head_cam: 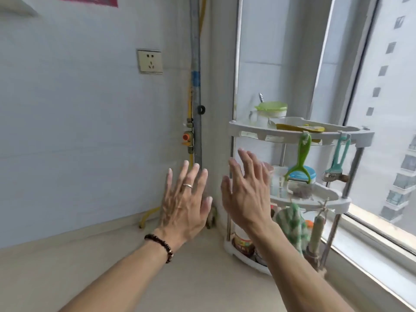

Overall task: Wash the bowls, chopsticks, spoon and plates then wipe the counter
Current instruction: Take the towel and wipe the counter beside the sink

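My left hand (184, 199) and my right hand (245, 188) are both raised above the beige counter (112, 266), palms away from me, fingers spread, holding nothing. They hover side by side in front of the wall corner. The left hand wears a ring and a bead bracelet. A green checked cloth (291, 221) hangs from the white corner rack (299, 131), just right of my right wrist. No bowls, chopsticks, spoon or plates are in view.
The rack stands on the counter's right end by the window (382, 109), holding jars, a lidded container (271, 111), a green peeler (300, 158) and a teal peeler (337, 158). A gas pipe with an orange valve (188, 138) runs down the corner. A wall socket (149, 61) sits higher left.
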Available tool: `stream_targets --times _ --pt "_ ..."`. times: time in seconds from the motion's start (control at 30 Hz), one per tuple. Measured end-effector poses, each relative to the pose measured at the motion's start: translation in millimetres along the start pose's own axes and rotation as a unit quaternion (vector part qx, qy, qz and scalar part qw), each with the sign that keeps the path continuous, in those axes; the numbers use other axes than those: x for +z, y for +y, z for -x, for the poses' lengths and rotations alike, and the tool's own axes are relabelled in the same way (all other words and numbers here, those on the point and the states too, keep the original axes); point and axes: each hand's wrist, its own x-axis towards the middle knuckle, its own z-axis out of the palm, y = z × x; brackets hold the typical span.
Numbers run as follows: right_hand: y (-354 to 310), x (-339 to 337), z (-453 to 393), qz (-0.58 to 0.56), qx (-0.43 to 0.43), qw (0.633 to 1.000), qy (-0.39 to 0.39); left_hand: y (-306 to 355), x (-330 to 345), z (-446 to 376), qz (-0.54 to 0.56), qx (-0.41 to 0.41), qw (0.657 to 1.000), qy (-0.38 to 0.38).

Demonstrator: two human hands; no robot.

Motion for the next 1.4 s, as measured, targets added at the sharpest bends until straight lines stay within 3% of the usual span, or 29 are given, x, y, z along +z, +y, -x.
stream_targets --times 0.3,0.6,0.77,0.97,1.1,1.2,1.27,1.4 --pt "-266 -23 -32 -0.176 -0.153 0.971 0.044 -162 -203 117 -0.167 -0.128 0.975 0.075" --pt "-584 -106 44 -0.344 -0.266 0.899 0.053 -273 -449 346 -0.352 -0.280 0.888 0.091" --pt "-755 -158 102 -0.442 -0.320 0.837 0.047 -306 -574 472 -0.451 -0.359 0.813 0.077" --pt "-963 -222 196 -0.565 -0.387 0.729 0.026 -340 -708 633 -0.563 -0.447 0.693 0.060" --pt "-1073 -251 250 -0.605 -0.421 0.675 0.007 -354 -775 715 -0.624 -0.486 0.611 0.029" --pt "-1169 -291 294 -0.639 -0.462 0.614 -0.008 -357 -839 775 -0.666 -0.518 0.536 0.018" --pt "-1234 -336 329 -0.679 -0.480 0.555 -0.023 -354 -888 818 -0.686 -0.544 0.483 0.008" --pt "-1317 -406 389 -0.724 -0.505 0.469 -0.040 -344 -960 885 -0.718 -0.571 0.398 -0.013"
